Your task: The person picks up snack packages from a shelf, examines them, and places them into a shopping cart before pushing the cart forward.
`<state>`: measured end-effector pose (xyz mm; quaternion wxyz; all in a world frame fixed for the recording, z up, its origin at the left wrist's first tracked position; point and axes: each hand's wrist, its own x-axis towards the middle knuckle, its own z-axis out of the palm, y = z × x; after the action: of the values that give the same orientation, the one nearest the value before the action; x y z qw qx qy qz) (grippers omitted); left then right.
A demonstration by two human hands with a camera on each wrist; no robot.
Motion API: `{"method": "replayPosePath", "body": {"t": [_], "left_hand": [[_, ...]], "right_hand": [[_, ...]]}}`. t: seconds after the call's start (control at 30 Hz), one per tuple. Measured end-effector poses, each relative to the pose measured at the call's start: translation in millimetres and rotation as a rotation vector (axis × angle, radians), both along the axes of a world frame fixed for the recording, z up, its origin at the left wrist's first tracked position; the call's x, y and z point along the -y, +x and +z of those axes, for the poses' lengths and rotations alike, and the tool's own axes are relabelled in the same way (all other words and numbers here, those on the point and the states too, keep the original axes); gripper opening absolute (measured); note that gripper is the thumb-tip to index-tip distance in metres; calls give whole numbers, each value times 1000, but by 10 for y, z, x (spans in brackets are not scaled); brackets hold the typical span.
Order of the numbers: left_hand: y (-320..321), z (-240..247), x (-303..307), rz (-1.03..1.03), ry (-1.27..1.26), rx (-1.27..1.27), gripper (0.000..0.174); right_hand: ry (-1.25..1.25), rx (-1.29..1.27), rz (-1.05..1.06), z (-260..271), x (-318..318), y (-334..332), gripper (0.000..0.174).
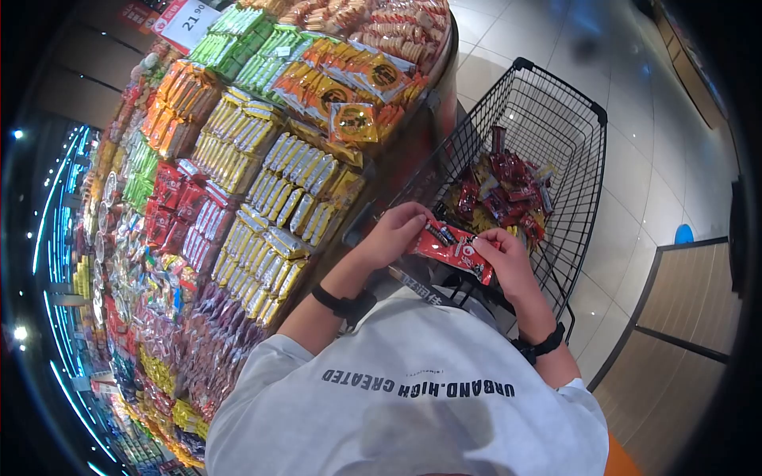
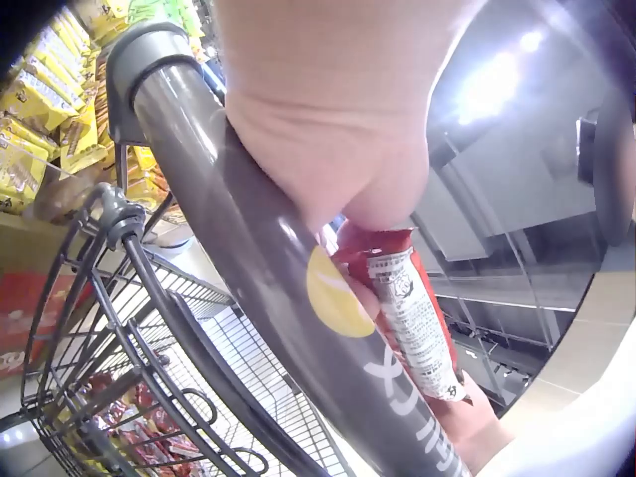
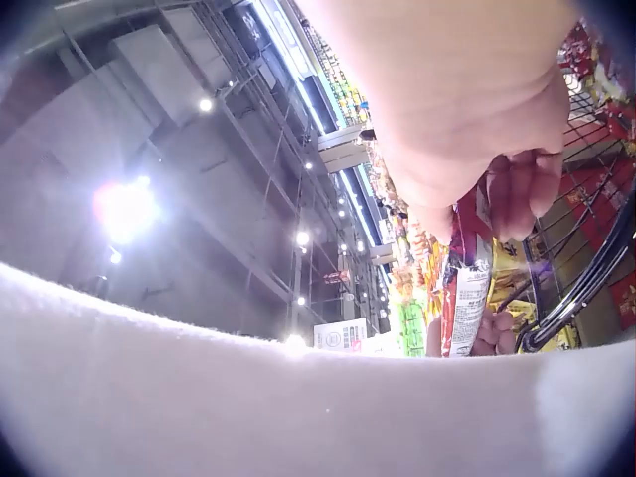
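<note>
Between both hands a red snack packet (image 1: 454,249) is held lengthwise above the shopping cart handle (image 1: 429,287). My left hand (image 1: 397,234) pinches its left end and my right hand (image 1: 509,260) grips the right end with the thumb on top. In the left wrist view, the packet's (image 2: 415,323) white printed label shows beside the grey handle (image 2: 238,209). The right wrist view has the packet (image 3: 467,293) below the right hand (image 3: 477,119), with other fingertips near its lower end. Several red, purple and yellow packets (image 1: 512,190) lie heaped inside the cart.
The black wire cart (image 1: 601,115) stands just ahead. Along the left runs a display stand piled with wrapped snacks (image 1: 290,186), with a price sign (image 1: 187,22) at its far end. Tiled floor (image 1: 627,174) and a wood-panelled unit (image 1: 675,309) are at the right.
</note>
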<state>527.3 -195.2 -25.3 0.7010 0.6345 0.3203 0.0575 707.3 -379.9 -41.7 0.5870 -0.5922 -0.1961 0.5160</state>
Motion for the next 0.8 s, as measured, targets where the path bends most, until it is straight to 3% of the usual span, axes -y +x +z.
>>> {"method": "replayPosePath", "body": {"t": [0.43, 0.7, 0.8], "left_hand": [[-41, -85, -36, 21, 23, 106, 20], [-24, -47, 14, -34, 39, 38, 19], [-18, -161, -3, -43, 210, 96, 21]], "right_hand": [[10, 34, -5, -14, 3, -15, 21], [23, 61, -17, 76, 32, 10, 21], [24, 78, -15, 39, 23, 14, 21]]}}
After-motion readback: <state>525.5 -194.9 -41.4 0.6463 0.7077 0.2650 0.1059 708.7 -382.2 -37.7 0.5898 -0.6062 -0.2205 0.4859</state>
